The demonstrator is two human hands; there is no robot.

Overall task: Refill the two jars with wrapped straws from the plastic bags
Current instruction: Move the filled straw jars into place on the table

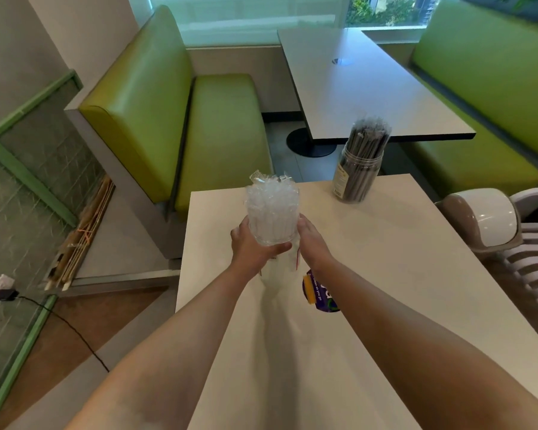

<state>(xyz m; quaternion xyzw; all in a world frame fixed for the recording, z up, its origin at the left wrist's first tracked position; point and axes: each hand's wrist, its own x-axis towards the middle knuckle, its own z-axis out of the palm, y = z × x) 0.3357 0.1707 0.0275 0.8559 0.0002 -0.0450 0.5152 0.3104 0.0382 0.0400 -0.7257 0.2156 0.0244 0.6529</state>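
- The left hand (251, 247) grips the base of a clear jar (272, 226) just above the frame's centre, its fingers curled under and around the bottom rim, and holds the jar above the table.
- The right hand (312, 240) presses against the jar's right side with its fingers round the wall; how far they wrap behind it is hidden.
- The jar is packed with white wrapped straws (271, 197) whose crinkled clear wrapper ends stand up above its mouth.
- At the far left, a green-framed glass partition (28, 169) runs down the frame, with a wall socket and black plug (3, 294) at lower left and a black cable trailing across the floor.
- A bundle of long sticks (81, 237) lies on the floor beside the partition.
- A green upholstered bench (168, 113) fills the upper left.
- The pale table (385, 274) spans the centre and lower right; a flattened clear plastic bag (280, 274) lies on it under the hands, and a purple and yellow label (319, 293) shows just beside the right forearm.
- Right of centre, near the table's far edge, a second clear jar (354, 175) stands filled with dark wrapped straws (368, 138), well apart from the held jar.
- A grey dining table (370, 88) sits beyond it, with another green bench (494, 88) at upper right.
- A swing-lid bin (482, 217) sits at the right edge.
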